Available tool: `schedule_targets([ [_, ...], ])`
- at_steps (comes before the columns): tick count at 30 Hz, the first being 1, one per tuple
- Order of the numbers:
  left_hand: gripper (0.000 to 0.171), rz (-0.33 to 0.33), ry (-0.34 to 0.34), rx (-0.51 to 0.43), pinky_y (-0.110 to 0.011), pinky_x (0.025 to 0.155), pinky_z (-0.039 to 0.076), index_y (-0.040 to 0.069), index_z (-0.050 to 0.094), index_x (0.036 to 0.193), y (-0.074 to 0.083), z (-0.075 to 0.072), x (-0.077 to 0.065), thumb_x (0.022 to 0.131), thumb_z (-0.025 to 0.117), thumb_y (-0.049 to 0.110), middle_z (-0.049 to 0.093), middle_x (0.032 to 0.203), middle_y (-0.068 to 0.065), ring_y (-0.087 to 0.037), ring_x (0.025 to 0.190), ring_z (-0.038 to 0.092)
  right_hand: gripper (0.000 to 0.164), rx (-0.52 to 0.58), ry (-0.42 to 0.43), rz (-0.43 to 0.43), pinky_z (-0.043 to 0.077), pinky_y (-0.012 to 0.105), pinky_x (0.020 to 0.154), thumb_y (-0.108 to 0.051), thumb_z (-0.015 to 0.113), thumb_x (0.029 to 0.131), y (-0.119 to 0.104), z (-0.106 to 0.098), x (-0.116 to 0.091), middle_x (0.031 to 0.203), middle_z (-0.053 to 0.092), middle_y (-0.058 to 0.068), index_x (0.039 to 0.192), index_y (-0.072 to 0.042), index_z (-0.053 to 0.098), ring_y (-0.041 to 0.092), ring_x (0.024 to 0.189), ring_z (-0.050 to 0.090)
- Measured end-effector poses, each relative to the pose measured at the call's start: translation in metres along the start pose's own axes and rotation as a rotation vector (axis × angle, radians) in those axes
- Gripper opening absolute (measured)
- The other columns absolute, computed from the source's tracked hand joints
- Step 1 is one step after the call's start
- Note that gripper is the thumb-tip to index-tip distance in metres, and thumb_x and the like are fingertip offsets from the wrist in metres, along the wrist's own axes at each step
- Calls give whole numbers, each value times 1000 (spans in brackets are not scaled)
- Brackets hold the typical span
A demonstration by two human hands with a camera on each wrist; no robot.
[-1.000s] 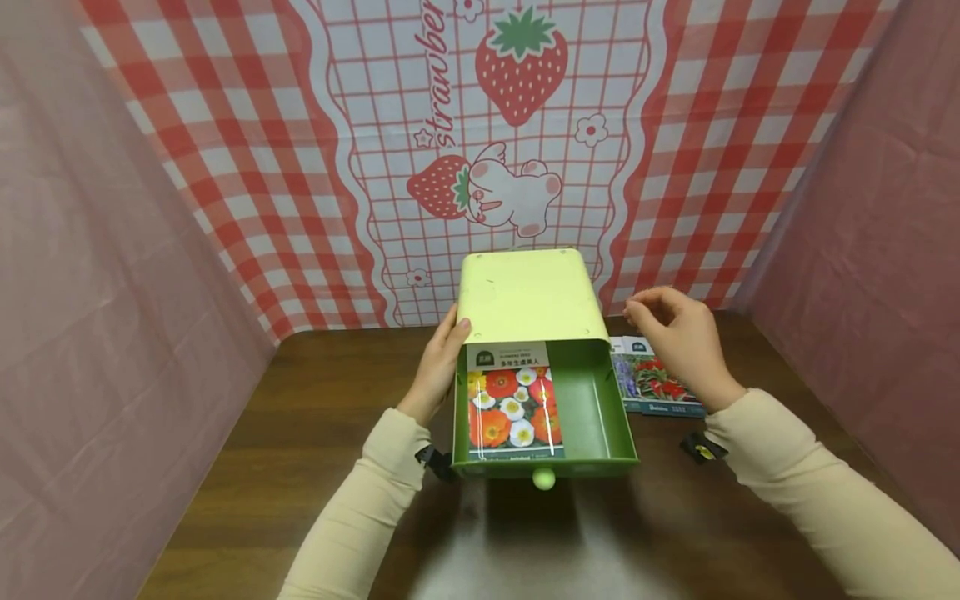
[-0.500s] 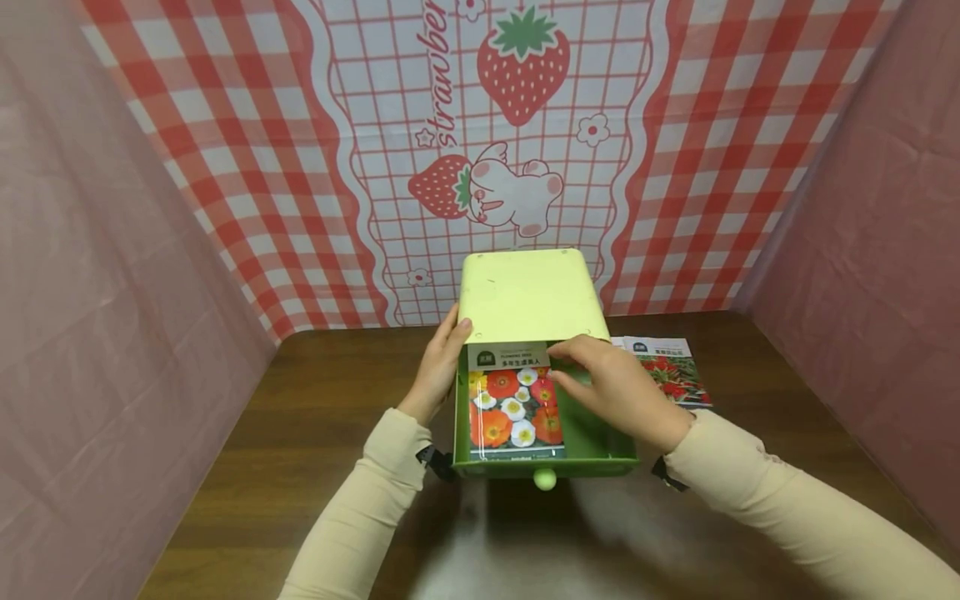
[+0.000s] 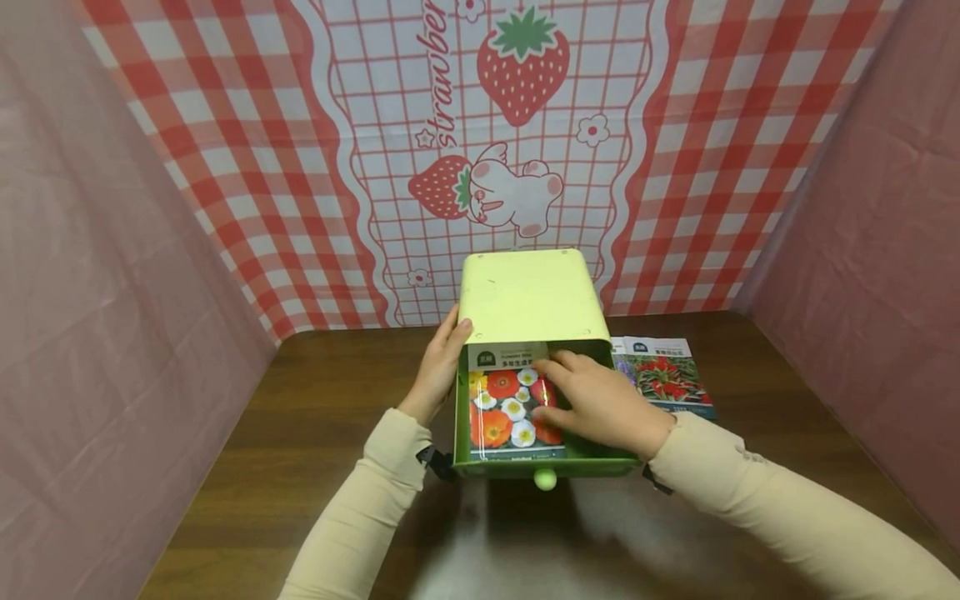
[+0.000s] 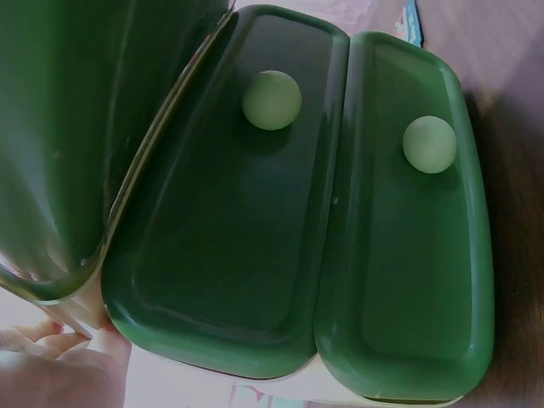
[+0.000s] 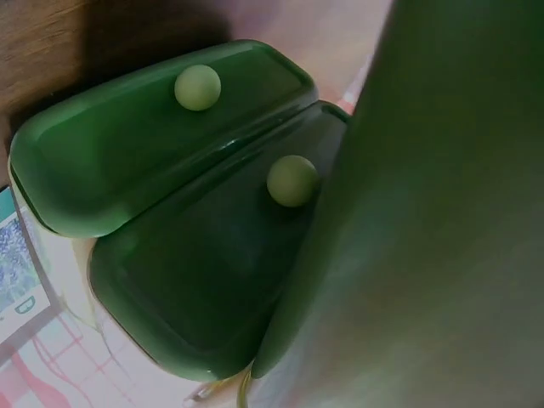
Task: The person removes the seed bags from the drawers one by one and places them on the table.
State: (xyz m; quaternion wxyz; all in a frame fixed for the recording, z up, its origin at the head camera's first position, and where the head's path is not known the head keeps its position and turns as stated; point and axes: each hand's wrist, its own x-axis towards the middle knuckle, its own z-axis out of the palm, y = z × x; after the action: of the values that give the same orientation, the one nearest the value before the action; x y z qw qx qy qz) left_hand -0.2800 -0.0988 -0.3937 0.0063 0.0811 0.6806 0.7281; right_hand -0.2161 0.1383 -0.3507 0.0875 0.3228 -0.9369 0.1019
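Note:
A small pale green cabinet point(image 3: 531, 296) stands on the table with its top drawer point(image 3: 600, 458) pulled out. My left hand point(image 3: 433, 371) rests against the cabinet's left side, thumb near the front top edge. In the left wrist view, its fingers point(image 4: 64, 361) show at the lower left. Inside the drawer's left part lies a flower seed packet point(image 3: 513, 408) with red, orange and white blooms. My right hand point(image 3: 600, 406) reaches into the drawer, its fingers and thumb spread over the packet's right edge. The right wrist view hides this hand behind the drawer.
More seed packets point(image 3: 667, 379) lie on the wooden table point(image 3: 315, 467) to the cabinet's right. Below the open drawer are two shut drawers with round knobs, a middle drawer point(image 4: 229, 221) and a bottom drawer point(image 4: 408, 255). A checked strawberry cloth point(image 3: 517, 150) hangs behind.
My right hand has moved left from above the packets on the table into the drawer, then over the flower packet's right edge. The left hand and the cabinet have stayed in place.

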Motion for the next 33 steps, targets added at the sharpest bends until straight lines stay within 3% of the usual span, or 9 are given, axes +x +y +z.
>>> schedule_targets([
  [9,70,-3,6,22,-52,116,32,25,18,158,0,1,-1,100,47,51,30,160,-6,-30,143,35,83,-104,-126,-33,45,58,101,-62,67,83,-1,1,1,141,50,28,146,-12,46,43,126,52],
  [21,67,3,4,-5,-48,120,26,25,19,158,1,1,0,101,47,47,28,161,-6,-28,144,33,80,109,-224,-6,28,65,113,-51,69,87,-1,-2,1,151,36,30,151,-15,38,48,142,31],
  [28,69,7,6,19,-49,122,21,21,17,159,2,0,0,102,46,47,25,162,-6,-27,147,27,79,210,-252,40,29,64,113,-47,69,88,-2,-2,1,155,29,31,153,-17,36,48,143,28],
  [33,69,9,0,4,-49,121,23,20,17,159,2,1,0,101,46,46,28,161,-8,-28,145,30,78,314,-245,95,36,64,109,-45,70,89,-3,-3,1,157,27,28,153,-20,34,46,143,30],
])
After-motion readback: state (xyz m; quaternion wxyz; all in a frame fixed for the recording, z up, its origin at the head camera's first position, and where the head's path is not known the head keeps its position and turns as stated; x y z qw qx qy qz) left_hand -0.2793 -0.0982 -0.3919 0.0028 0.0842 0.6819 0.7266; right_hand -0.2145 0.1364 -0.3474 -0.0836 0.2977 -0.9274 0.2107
